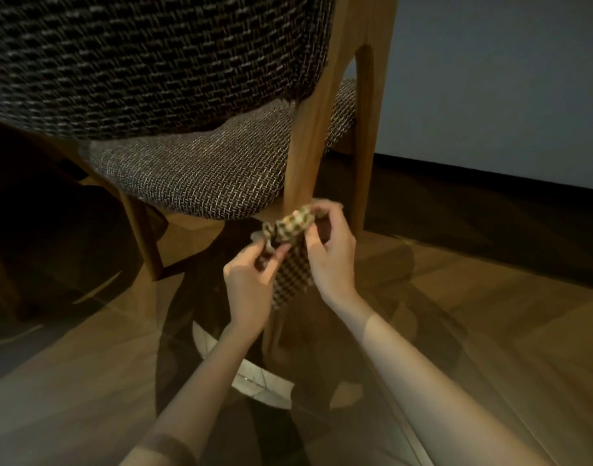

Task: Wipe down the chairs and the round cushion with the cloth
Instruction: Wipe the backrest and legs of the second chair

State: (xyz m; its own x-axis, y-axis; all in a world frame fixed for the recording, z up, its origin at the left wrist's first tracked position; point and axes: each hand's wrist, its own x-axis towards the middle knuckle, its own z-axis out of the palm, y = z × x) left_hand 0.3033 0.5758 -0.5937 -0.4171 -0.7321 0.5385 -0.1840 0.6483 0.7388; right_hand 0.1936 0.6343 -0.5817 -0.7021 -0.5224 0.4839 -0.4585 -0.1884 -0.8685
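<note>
The checked cloth [290, 227] is held bunched against the wooden rear leg [305, 146] of a chair [153, 62], just under the back edge of the woven seat [187, 169]. It is pinched by the left hand [251, 280] at one end and gripped by the right hand [333, 264] at the other, with a tail hanging down over the leg. The leg-wiping step seems to be in hand. A downward stroke towards the floor [490, 297] is probably called for next. No writing or brand can be read. The round cushion is not seen.

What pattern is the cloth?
The cloth: small dark-and-cream houndstooth-like check. Head view, the only one; left hand and right hand pinch it by the chair leg.
</note>
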